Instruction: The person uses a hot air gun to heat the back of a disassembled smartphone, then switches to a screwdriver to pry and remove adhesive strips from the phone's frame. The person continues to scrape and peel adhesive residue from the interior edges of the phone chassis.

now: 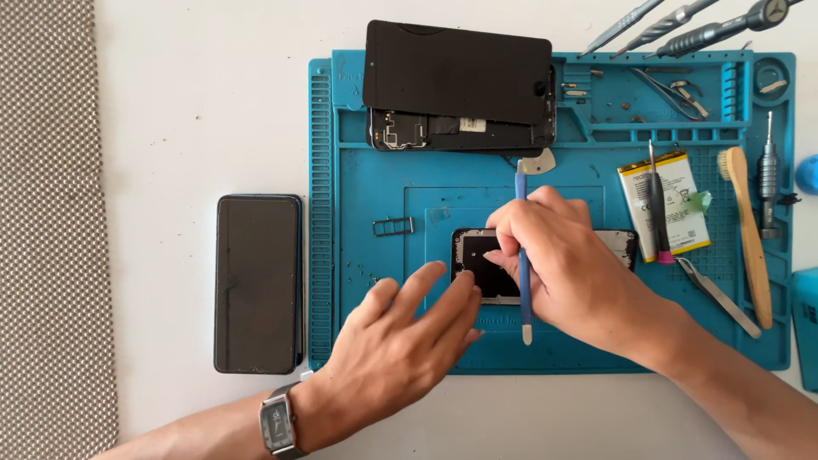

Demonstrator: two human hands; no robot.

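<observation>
An opened phone body [481, 264] lies in the middle of a blue repair mat [375, 187]. My right hand [567, 268] rests over it and holds a blue plastic pry tool [521, 247] upright between the fingers. My left hand [400, 349], with a wristwatch, has its fingers spread, and the fingertips touch the phone body's lower left edge. Much of the phone body is hidden under my right hand.
A second opened phone with its black screen panel [456, 72] lies at the mat's top. A dark phone [257, 283] lies left of the mat. A battery [665, 204], screwdrivers, tweezers [720, 298], a wooden brush [750, 230] and a SIM tray [393, 226] lie around. A woven mat [47, 221] covers the far left.
</observation>
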